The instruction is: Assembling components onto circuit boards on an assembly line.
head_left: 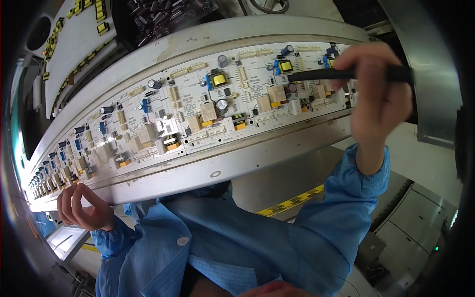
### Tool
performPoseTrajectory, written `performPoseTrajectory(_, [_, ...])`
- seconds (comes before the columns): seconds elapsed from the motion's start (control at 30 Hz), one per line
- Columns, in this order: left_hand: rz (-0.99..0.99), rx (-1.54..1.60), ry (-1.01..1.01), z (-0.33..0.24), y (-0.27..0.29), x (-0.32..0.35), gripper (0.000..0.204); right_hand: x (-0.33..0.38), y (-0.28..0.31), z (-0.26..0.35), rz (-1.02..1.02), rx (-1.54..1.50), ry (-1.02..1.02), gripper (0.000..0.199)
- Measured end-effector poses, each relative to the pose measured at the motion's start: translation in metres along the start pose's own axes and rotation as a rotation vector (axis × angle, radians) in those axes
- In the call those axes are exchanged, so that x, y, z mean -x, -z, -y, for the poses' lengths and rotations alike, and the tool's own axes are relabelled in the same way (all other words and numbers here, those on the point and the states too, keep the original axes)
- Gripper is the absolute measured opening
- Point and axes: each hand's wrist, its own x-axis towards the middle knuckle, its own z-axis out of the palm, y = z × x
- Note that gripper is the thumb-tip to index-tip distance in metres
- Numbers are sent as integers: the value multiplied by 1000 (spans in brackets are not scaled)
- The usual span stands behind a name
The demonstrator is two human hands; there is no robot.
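Observation:
My right hand [378, 89] is closed round a slim black stick-shaped tool [321, 74]. The tool lies nearly level above the right part of a row of white circuit boards [198, 94], its narrow tip beside a yellow transformer [284, 66]. Whether the tip touches the board I cannot tell. My left hand [84, 208] is at the left, loosely curled with its fingers apart, against the front edge of the pale metal rail [213, 174]. Nothing shows in it. The boards carry capacitors, white connectors and beige relays; another yellow transformer [218, 79] sits mid-row.
Behind the rail, a dark bin [168, 20] holds many dark cylindrical parts. At the far left, yellow transformers [101, 27] stand on a white surface [74, 47]. A metal panel [428, 74] rises at the right. Yellow-black tape [292, 199] runs below the rail.

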Motion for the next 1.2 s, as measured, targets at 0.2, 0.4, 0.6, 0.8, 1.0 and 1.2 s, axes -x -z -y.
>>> performPoseTrajectory(0.2, [-4, 0, -7, 3, 0, 3, 18, -10, -22, 31, -1, -242, 78, 39])
performPoseTrajectory(0.4, [-5, -12, 4, 2, 1, 4, 17, -29, -36, 29, 203, -38, 275, 23])
performPoseTrajectory(0.6, [-11, 0, 3, -1, 3, 4, 20, -31, -49, 33, 284, -46, 212, 20])
performPoseTrajectory(0.8, [-12, 50, -21, 3, 6, 3, 19, -33, -43, 64, 177, -185, 108, 44])
performPoseTrajectory(1.0, [19, 96, -66, 8, 12, 12, 22, -28, -75, 78, 315, -136, 204, 40])
performPoseTrajectory(1.2, [-84, 230, -141, 15, 4, 8, 12, -29, -59, 86, -23, -203, 112, 24])
